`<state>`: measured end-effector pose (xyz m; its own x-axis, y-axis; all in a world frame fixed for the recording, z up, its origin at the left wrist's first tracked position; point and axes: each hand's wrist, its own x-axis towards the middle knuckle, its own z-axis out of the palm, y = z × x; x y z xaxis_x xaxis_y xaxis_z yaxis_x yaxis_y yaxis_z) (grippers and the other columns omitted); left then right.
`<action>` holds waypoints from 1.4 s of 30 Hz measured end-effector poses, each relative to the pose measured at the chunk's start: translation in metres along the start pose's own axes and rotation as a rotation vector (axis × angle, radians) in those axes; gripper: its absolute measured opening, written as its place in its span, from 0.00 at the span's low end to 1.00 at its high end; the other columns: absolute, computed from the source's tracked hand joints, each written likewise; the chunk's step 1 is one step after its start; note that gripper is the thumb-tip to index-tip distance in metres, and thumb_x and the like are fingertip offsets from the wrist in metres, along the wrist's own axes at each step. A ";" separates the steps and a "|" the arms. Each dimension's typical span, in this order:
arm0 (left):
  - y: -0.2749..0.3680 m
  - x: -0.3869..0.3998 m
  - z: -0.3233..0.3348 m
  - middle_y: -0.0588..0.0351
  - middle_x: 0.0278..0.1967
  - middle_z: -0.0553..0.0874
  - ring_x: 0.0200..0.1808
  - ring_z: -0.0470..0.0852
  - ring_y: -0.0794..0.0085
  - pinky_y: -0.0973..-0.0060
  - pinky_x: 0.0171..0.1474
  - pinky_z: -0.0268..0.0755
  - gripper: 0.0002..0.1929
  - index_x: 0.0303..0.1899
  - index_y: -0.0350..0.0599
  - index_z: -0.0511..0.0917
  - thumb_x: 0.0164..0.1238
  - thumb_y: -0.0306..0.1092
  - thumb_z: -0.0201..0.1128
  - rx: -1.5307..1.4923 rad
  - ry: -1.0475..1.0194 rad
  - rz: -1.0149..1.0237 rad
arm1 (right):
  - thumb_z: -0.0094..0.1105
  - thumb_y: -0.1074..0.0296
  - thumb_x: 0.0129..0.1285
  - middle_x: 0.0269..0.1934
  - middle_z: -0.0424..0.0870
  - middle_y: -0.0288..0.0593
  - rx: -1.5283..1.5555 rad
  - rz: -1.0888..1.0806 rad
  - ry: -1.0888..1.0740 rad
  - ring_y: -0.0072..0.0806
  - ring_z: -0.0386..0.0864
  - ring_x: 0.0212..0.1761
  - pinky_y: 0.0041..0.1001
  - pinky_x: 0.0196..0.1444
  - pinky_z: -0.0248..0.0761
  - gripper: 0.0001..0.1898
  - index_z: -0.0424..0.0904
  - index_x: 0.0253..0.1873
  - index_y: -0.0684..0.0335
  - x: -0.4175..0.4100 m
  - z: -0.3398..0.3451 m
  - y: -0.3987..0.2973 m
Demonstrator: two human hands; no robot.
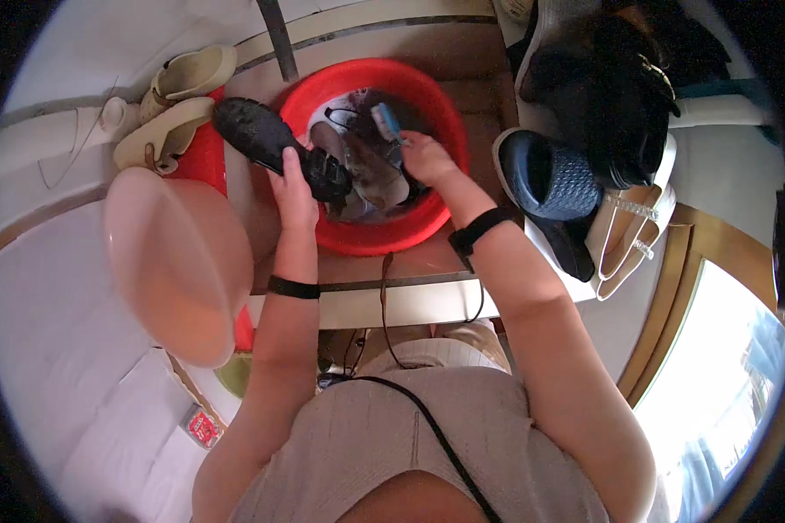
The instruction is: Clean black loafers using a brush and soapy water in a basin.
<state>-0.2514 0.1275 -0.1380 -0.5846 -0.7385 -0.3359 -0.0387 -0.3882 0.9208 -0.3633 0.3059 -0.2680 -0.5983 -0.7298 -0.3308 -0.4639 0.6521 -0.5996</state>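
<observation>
My left hand (294, 189) grips a black shoe (255, 134), tilted over the left rim of a red plastic basin (454, 131), its dark sole turned up. My right hand (425, 157) is closed around the handle of a blue scrubbing brush (386, 122), whose head is above the basin's middle. Inside the basin, brownish shoes (373, 170) lie in dark water with some whitish suds. How far they are submerged I cannot tell.
Beige clogs (163, 134) rest at the upper left, above a pale pink basin (176, 261) standing on its side. To the right are a dark blue slide sandal (553, 176), white strapped shoes (631, 229) and black footwear. A cord hangs by the counter's front edge (360, 310).
</observation>
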 end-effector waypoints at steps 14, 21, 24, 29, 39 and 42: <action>-0.018 0.015 -0.016 0.50 0.53 0.77 0.53 0.77 0.67 0.70 0.59 0.67 0.25 0.65 0.39 0.58 0.70 0.36 0.54 0.195 0.032 0.113 | 0.48 0.62 0.65 0.44 0.80 0.60 0.641 0.093 -0.158 0.50 0.78 0.49 0.37 0.52 0.70 0.20 0.72 0.60 0.60 -0.100 -0.091 -0.113; -0.022 0.001 0.002 0.52 0.54 0.76 0.55 0.75 0.67 0.71 0.60 0.64 0.24 0.62 0.38 0.62 0.70 0.37 0.55 0.218 -0.097 0.055 | 0.47 0.63 0.64 0.48 0.79 0.59 0.401 0.151 -0.090 0.50 0.76 0.53 0.38 0.57 0.69 0.21 0.71 0.61 0.60 -0.039 -0.059 -0.094; -0.017 0.009 -0.007 0.52 0.52 0.77 0.52 0.76 0.68 0.70 0.58 0.65 0.20 0.59 0.38 0.65 0.70 0.36 0.54 0.276 0.008 0.130 | 0.46 0.61 0.65 0.50 0.78 0.57 0.525 0.132 -0.185 0.48 0.76 0.54 0.37 0.58 0.68 0.21 0.72 0.60 0.62 -0.065 -0.086 -0.087; -0.028 -0.001 0.004 0.52 0.50 0.78 0.49 0.76 0.69 0.71 0.57 0.66 0.19 0.58 0.37 0.65 0.70 0.34 0.53 0.223 0.008 0.128 | 0.43 0.61 0.65 0.51 0.79 0.56 0.495 0.038 -0.153 0.48 0.76 0.54 0.37 0.59 0.68 0.21 0.73 0.58 0.64 -0.076 -0.085 -0.112; -0.005 -0.005 -0.007 0.48 0.54 0.77 0.54 0.76 0.63 0.65 0.58 0.69 0.24 0.61 0.38 0.63 0.75 0.47 0.45 -0.101 -0.102 -0.066 | 0.57 0.64 0.56 0.53 0.78 0.56 0.316 0.511 -0.113 0.46 0.75 0.57 0.38 0.57 0.68 0.21 0.75 0.54 0.68 -0.007 -0.021 -0.003; -0.005 -0.018 -0.016 0.48 0.53 0.78 0.54 0.76 0.63 0.65 0.58 0.69 0.24 0.61 0.38 0.63 0.75 0.48 0.46 -0.100 -0.132 -0.104 | 0.63 0.64 0.55 0.33 0.82 0.46 0.719 0.460 -0.069 0.35 0.79 0.31 0.32 0.35 0.74 0.16 0.78 0.45 0.66 -0.032 -0.016 -0.047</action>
<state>-0.2274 0.1335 -0.1397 -0.6830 -0.6154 -0.3935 -0.0274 -0.5167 0.8557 -0.3332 0.3023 -0.2176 -0.5736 -0.4506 -0.6840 0.3561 0.6148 -0.7037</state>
